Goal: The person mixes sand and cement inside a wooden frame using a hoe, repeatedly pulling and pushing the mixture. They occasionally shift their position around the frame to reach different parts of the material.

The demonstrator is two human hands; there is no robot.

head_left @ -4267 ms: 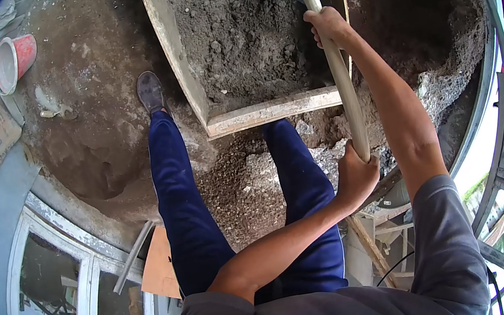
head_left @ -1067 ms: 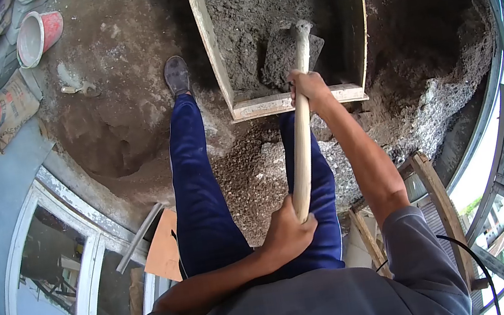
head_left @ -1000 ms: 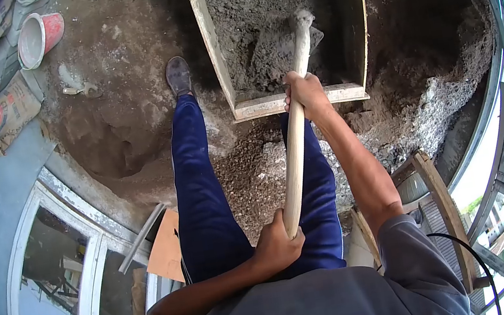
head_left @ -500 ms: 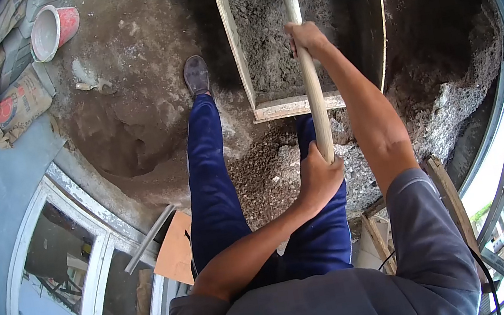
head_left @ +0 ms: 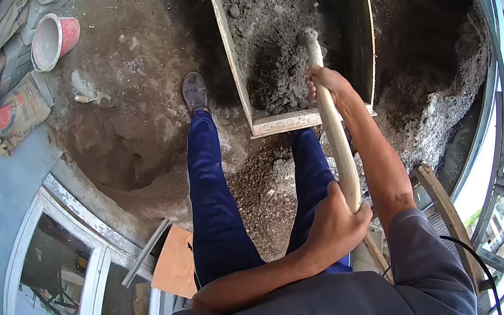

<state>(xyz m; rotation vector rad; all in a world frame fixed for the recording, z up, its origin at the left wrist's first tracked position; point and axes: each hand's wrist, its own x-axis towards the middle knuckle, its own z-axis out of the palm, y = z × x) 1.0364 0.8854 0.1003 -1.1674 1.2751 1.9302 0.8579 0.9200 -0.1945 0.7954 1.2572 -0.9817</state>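
Note:
A hoe with a pale wooden handle (head_left: 339, 144) slants over the near end of a wooden mixing trough (head_left: 286, 122). Its far end meets the grey, crumbly mix (head_left: 279, 55) inside, where the blade is hard to make out. My right hand (head_left: 328, 84) is closed round the handle's upper part, above the trough. Lower down, my left hand (head_left: 338, 221) grips the butt end, close to my thigh and shirt.
A red-and-white bucket (head_left: 55, 40) lies tipped at the upper left beside cement bags (head_left: 21, 114). A trowel (head_left: 90, 98) rests on the dirt. A window frame (head_left: 83, 248) stands left, a wooden beam (head_left: 447, 219) right. Rubble lies before the trough.
Both hands have drawn the hoe back toward my body, its far end now nearer the trough's front board. A hollow shows in the mix beside it. The view has shifted slightly.

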